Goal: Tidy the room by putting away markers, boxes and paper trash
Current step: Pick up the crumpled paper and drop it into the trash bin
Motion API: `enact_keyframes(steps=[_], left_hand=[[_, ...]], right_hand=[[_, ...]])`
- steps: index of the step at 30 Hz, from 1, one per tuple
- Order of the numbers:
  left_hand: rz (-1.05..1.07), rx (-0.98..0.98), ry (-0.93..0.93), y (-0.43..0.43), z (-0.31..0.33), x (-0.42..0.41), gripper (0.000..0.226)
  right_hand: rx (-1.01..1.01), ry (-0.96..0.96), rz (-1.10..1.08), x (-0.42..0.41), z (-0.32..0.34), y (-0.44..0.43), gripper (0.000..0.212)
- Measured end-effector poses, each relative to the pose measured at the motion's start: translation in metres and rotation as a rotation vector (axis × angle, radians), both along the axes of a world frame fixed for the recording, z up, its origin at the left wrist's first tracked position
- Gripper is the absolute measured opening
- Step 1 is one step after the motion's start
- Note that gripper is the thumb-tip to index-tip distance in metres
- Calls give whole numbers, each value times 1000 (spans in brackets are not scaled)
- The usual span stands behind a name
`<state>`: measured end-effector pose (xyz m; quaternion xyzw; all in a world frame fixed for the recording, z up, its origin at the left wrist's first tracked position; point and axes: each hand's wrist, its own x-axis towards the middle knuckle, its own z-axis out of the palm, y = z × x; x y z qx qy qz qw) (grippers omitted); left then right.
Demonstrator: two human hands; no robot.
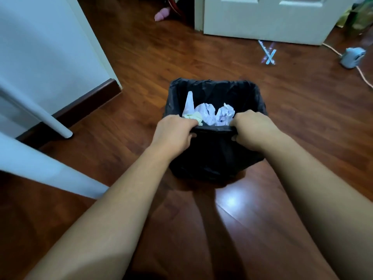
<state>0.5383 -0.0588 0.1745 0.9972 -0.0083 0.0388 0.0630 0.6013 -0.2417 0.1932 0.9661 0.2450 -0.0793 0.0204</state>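
Note:
A black trash bin [214,85] lined with a black bag stands on the wooden floor in the middle of the view. Crumpled white paper [207,115] and a pale yellow scrap [196,117] lie inside it. My left hand [173,132] grips the near rim on the left side. My right hand [253,131] grips the same near rim on the right side. Both sets of fingers curl over the bag's edge.
White table legs [60,128] stand at the left beside a white wall with dark baseboard. A white door [268,19] is at the back. Crossed light sticks [268,54], a small blue device [352,57] with a cord and a pink object [161,15] lie on the floor.

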Motion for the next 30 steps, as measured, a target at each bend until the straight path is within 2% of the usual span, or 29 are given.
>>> enact_keyframes(steps=[7, 9, 12, 14, 18, 22, 26, 30], left_hand=[[55, -160, -51, -35, 116, -52, 5], [88, -212, 5, -44, 148, -76, 6], [144, -216, 216, -53, 194, -127, 9], [184, -163, 341, -57, 216, -167, 14], [393, -195, 428, -62, 254, -264, 11], [637, -283, 393, -56, 274, -360, 13], [830, -283, 360, -45, 289, -443, 19], [998, -288, 396, -27, 292, -534, 37]], right_hand=[[-74, 71, 7, -33, 111, -28, 24], [-111, 106, 30, -51, 143, -32, 25], [-176, 267, 99, -88, 186, -32, 27], [-220, 375, 174, -118, 208, -27, 29], [-302, 470, 374, -185, 249, -4, 29], [-383, 434, 660, -252, 273, 34, 21], [-425, 368, 869, -320, 282, 80, 15], [-435, 337, 1034, -407, 268, 130, 26]])
